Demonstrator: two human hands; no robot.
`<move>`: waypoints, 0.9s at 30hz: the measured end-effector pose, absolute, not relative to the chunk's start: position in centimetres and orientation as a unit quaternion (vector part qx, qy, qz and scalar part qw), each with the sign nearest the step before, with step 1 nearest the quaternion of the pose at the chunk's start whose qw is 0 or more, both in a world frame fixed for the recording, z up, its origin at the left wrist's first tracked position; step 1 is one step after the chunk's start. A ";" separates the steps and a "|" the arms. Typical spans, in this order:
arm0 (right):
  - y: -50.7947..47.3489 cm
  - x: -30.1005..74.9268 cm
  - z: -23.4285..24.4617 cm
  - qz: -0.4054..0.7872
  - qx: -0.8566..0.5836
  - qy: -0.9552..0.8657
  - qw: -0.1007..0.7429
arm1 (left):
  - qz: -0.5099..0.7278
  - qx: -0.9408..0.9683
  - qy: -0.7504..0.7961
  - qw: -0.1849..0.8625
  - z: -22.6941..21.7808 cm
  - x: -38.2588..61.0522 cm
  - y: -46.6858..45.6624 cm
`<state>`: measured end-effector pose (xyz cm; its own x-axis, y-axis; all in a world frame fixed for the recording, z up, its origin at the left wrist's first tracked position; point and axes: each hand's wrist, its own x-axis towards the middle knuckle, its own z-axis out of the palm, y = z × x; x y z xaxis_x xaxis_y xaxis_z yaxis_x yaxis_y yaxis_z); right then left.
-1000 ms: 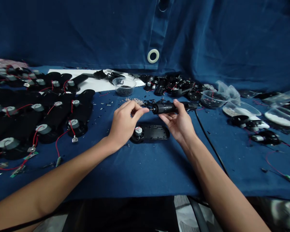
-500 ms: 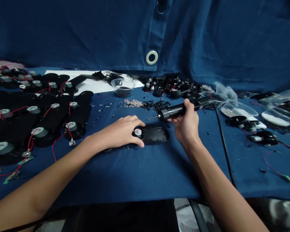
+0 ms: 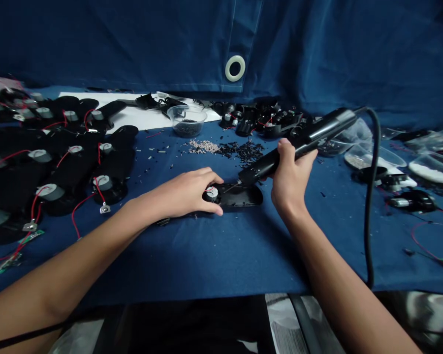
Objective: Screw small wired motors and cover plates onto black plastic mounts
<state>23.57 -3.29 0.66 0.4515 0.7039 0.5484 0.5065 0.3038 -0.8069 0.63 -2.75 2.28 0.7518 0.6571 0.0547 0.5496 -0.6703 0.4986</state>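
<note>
My left hand rests on the left end of a flat black plastic housing on the blue cloth, fingers curled around the end that carries a small grey motor. My right hand grips a black corded electric screwdriver, tilted down to the left. Its bit tip touches the housing just right of the motor. The screwdriver's black cable loops up and down past my right forearm.
Rows of black housings with grey motors and red wires fill the left side. A clear cup of dark screws, loose silver screws and black bits lie behind. Clear bowls and more black parts sit at right.
My left hand left the screwdriver's tip and came down onto the housing. My right hand swung the screwdriver from level to steeply tilted, lowering its bit onto the housing.
</note>
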 end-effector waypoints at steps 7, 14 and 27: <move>-3.8 22.6 1.5 0.108 -0.601 -0.445 0.655 | 0.110 0.907 0.338 0.226 2.6 0.7 -2.9; -4.8 22.2 2.7 0.034 -0.630 -0.499 0.594 | 0.108 0.909 0.337 0.221 2.6 0.8 -2.9; -5.4 18.5 7.3 -0.026 -0.510 -0.698 0.502 | 0.108 0.913 0.326 0.222 2.7 0.8 -2.6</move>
<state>18.47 -5.42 7.34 0.0234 0.6861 0.7271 0.7376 0.4791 -0.4758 0.81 -2.58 2.68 0.7638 0.6434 0.0521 0.5476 -0.6887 0.4752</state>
